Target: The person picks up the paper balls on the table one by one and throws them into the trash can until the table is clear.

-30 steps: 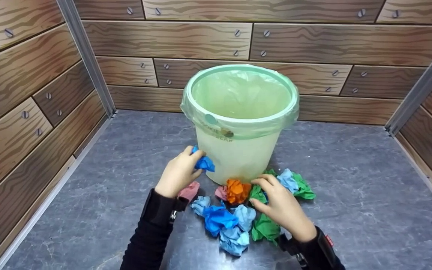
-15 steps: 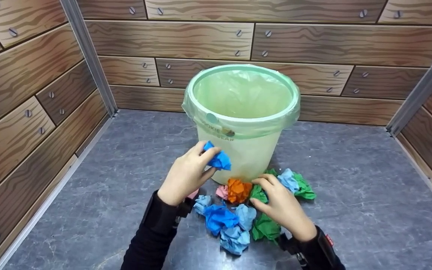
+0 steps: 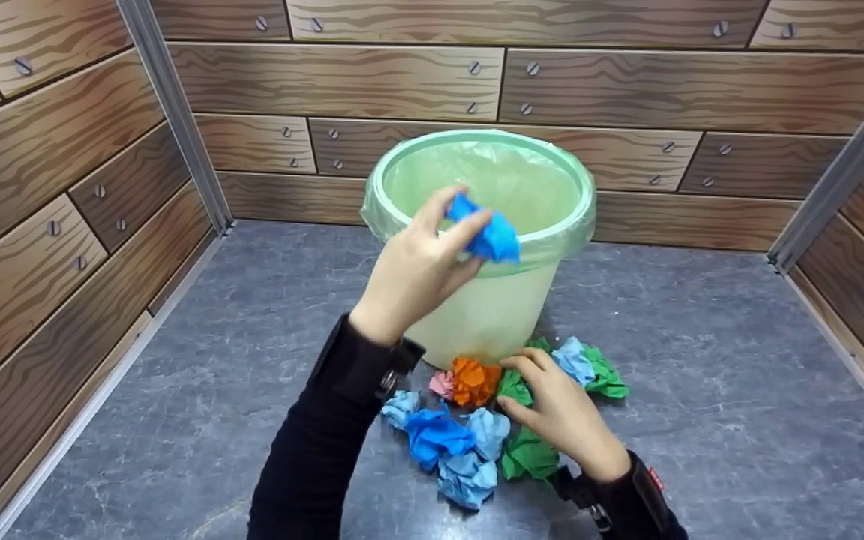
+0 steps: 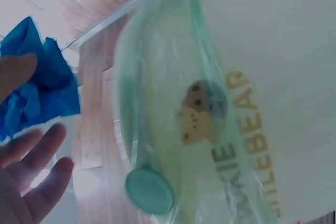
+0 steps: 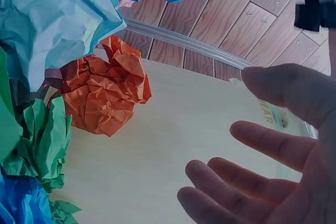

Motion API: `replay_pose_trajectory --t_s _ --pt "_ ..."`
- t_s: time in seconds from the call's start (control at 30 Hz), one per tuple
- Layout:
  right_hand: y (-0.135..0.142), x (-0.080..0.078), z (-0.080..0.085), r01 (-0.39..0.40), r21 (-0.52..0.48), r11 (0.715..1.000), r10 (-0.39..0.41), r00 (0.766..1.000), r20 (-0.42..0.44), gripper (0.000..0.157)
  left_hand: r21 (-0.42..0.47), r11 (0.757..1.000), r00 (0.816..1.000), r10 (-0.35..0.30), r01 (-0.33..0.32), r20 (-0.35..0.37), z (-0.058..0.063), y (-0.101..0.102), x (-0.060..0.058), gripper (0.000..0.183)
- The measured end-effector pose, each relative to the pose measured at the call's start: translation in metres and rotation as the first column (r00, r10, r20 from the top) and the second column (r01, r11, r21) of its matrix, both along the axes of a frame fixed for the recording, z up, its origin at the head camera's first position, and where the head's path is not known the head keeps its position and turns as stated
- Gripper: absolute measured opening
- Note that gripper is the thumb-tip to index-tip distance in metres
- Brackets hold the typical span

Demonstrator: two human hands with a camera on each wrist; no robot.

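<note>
My left hand (image 3: 421,266) pinches a crumpled blue paper ball (image 3: 493,234) at the near rim of a pale green bin (image 3: 477,315). In the left wrist view the blue paper (image 4: 44,80) sits between thumb and fingers, beside the liner's folded edge (image 4: 157,77). My right hand (image 3: 563,416) hovers with loosely bent fingers by the green paper ball (image 3: 514,385), holding nothing. An orange paper ball (image 3: 475,381) lies at the bin's foot, with a small pink one (image 3: 442,385) beside it. The right wrist view shows the orange ball (image 5: 107,90) apart from the fingers.
Several blue paper balls (image 3: 438,439) lie in front of the bin. A green ball (image 3: 529,454) is under the right wrist; a light blue one (image 3: 574,361) and more green (image 3: 607,373) lie to the right. Wood-patterned walls (image 3: 649,82) enclose the grey floor (image 3: 274,300).
The left hand has lifted the blue paper ball up and to the right, from beside the bin's lower side to its rim. My right hand has stayed nearly still.
</note>
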State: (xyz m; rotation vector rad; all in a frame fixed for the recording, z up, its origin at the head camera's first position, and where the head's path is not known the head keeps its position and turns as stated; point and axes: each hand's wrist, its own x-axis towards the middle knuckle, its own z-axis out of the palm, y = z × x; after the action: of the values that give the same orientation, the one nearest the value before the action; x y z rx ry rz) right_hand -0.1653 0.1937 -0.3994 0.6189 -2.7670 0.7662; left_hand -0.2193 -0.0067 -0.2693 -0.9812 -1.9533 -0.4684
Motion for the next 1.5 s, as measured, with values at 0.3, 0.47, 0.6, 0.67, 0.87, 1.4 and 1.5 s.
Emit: replay_pose_trajectory --t_s 0.3,0.47,0.6,0.67,0.87,1.4,1.5 --pt "-0.004 0.000 0.000 -0.007 0.030 1.000 0.009 0.999 -0.045 0.040 0.008 0.980 0.945 0.190 -0.199 0.267 0.009 0.007 -0.031 0.046" --pt "-0.005 0.000 0.001 -0.010 0.033 0.999 0.012 0.999 -0.051 0.040 0.020 0.982 0.965 0.180 -0.187 0.193 0.001 0.001 -0.027 0.047" --pt "-0.003 0.001 0.002 -0.008 0.025 1.000 0.010 0.999 -0.047 0.039 0.057 0.986 0.984 0.151 -0.156 0.094 -0.008 -0.003 -0.014 0.044" --pt "-0.002 0.001 0.003 -0.007 0.019 1.000 0.008 0.999 -0.044 0.038 0.074 0.987 0.988 0.137 -0.142 0.073 -0.016 -0.005 -0.005 0.044" --pt "0.002 0.000 0.005 0.004 0.010 1.000 -0.004 0.999 -0.054 0.040 0.041 0.989 0.983 0.136 -0.142 0.124 -0.050 -0.010 0.014 0.044" --pt "0.005 -0.001 0.002 0.032 -0.001 0.999 -0.032 0.997 -0.072 0.038 -0.139 0.972 0.926 0.222 -0.187 0.305 -0.120 -0.008 0.029 0.043" --pt "0.005 -0.001 0.002 0.032 -0.006 0.999 -0.033 0.997 -0.074 0.038 -0.140 0.973 0.918 0.219 -0.181 0.332 -0.125 -0.007 0.029 0.042"
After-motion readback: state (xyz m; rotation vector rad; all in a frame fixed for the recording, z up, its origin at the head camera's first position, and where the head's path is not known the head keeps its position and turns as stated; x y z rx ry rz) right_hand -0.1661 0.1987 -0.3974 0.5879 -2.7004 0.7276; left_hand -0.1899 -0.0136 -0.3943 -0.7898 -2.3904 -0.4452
